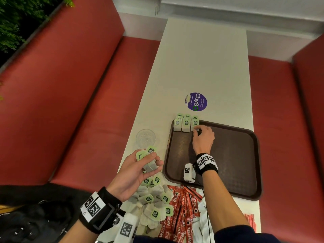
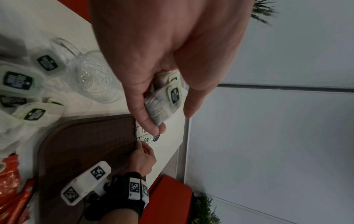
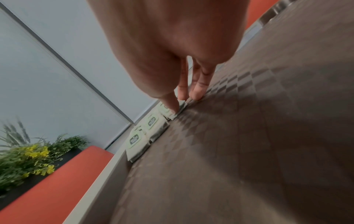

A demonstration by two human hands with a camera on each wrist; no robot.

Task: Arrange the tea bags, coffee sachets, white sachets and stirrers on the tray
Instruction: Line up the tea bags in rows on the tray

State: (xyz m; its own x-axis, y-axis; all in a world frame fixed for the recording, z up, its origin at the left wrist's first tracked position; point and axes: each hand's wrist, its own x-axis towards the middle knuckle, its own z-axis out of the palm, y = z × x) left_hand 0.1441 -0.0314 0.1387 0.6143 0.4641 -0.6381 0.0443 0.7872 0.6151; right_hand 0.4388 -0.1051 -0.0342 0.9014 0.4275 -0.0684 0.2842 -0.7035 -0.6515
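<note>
Both forearms were bare up to dark navy sleeves (image 1: 229, 233) pushed back near the elbows. Each wrist wore a wide black band: the left wrist band (image 1: 103, 210) carried a black frame with a round metal screw and white tags printed with black square codes, and the right wrist band (image 1: 206, 163) bore similar coded tags on top. A white boxy camera (image 1: 189, 172) with a square code hung beside the right wrist, another white camera (image 1: 127, 228) sat under the left, and a thin black cable (image 1: 207, 213) ran along the right forearm.
</note>
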